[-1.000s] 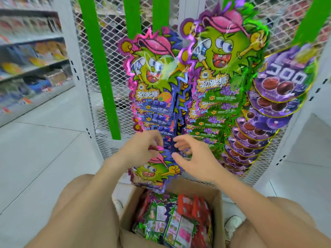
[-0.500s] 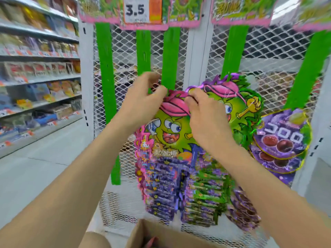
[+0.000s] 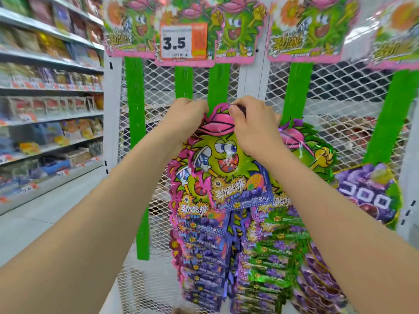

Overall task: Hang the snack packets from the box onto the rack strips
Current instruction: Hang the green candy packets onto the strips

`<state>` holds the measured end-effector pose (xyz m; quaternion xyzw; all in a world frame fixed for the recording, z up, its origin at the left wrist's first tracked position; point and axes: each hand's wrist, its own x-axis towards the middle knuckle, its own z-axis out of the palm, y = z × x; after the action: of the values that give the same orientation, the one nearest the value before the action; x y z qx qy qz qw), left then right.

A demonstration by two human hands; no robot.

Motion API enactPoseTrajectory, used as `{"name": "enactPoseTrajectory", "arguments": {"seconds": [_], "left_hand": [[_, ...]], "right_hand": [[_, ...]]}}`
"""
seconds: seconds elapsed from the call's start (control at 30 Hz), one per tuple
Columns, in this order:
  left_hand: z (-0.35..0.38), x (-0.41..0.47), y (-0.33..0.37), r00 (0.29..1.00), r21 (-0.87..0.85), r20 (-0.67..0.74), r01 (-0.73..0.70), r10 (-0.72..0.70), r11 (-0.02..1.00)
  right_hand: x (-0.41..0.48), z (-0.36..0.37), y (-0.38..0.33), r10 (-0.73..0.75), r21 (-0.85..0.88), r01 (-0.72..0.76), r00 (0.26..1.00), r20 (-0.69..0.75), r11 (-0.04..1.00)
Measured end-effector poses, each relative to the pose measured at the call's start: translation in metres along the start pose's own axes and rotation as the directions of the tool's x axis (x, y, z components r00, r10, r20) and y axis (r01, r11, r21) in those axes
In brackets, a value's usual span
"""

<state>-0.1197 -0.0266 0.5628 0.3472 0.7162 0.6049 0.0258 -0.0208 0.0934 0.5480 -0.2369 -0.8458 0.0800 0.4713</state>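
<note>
- Both hands are up from the low spot over the box where they were a second ago, and the packet has come up with them to the strip.
- Left hand [image 3: 186, 116] grips the popping-candy packet [image 3: 223, 168] at its 10 o'clock edge, fingers curled beside the pink cap.
- Right hand [image 3: 251, 125] pinches the packet's top at 12 o'clock, thumb and fingers closed narrowly on the cap's peak.
- That packet hangs upright between the hands, its top against the green strip [image 3: 218, 82].
- Below it, at 6 o'clock, is a column of purple packets [image 3: 204, 257], with green packets [image 3: 274, 257] just beside at 5 o'clock.
- Grape gummy packets [image 3: 367, 198] hang at 3 o'clock.
- Behind is the white mesh rack [image 3: 340, 91].
- At 12 o'clock, a price tag [image 3: 183, 41] reads 3.5.
- Blurred store shelves [image 3: 49, 91] run off at 9 o'clock.
</note>
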Motion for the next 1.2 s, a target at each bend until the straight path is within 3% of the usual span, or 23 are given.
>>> {"name": "enactPoseTrajectory", "arguments": {"seconds": [0.27,0.47,0.7,0.87,0.93,1.03,1.1,1.2], "left_hand": [[-0.011,0.002,0.007,0.997,0.017,0.056,-0.045,0.044,0.999],[-0.009,0.007,0.007,0.989,0.031,0.143,0.036,-0.04,0.999],[0.001,0.052,-0.024,0.952,-0.11,0.258,0.199,-0.166,0.974],[-0.001,0.016,0.001,0.954,-0.058,0.266,0.161,-0.14,0.985],[-0.003,0.014,-0.005,0.96,0.032,0.27,0.072,-0.078,0.997],[-0.006,0.009,-0.018,0.964,0.272,0.194,-0.232,0.183,0.934],[-0.008,0.005,-0.03,0.92,0.35,0.104,-0.389,0.378,0.852],[-0.005,-0.009,-0.052,0.82,0.487,0.024,-0.509,0.571,0.71]], "right_hand": [[0.01,0.007,-0.004,-0.011,0.156,0.033,0.99,-0.141,0.987],[0.005,0.011,-0.003,0.016,0.185,0.025,0.977,-0.214,0.982],[-0.001,0.011,-0.004,0.07,0.282,-0.002,0.97,-0.232,0.959],[-0.009,0.01,-0.003,0.035,0.306,0.046,0.967,-0.254,0.951],[-0.016,0.014,-0.001,0.01,0.281,0.061,0.97,-0.244,0.958],[-0.024,0.02,0.006,-0.033,0.246,0.087,0.975,-0.218,0.965],[-0.028,0.021,0.012,-0.074,0.17,0.112,0.974,-0.215,0.979],[-0.043,0.019,0.014,-0.242,-0.055,0.236,0.937,-0.253,0.97]]}}
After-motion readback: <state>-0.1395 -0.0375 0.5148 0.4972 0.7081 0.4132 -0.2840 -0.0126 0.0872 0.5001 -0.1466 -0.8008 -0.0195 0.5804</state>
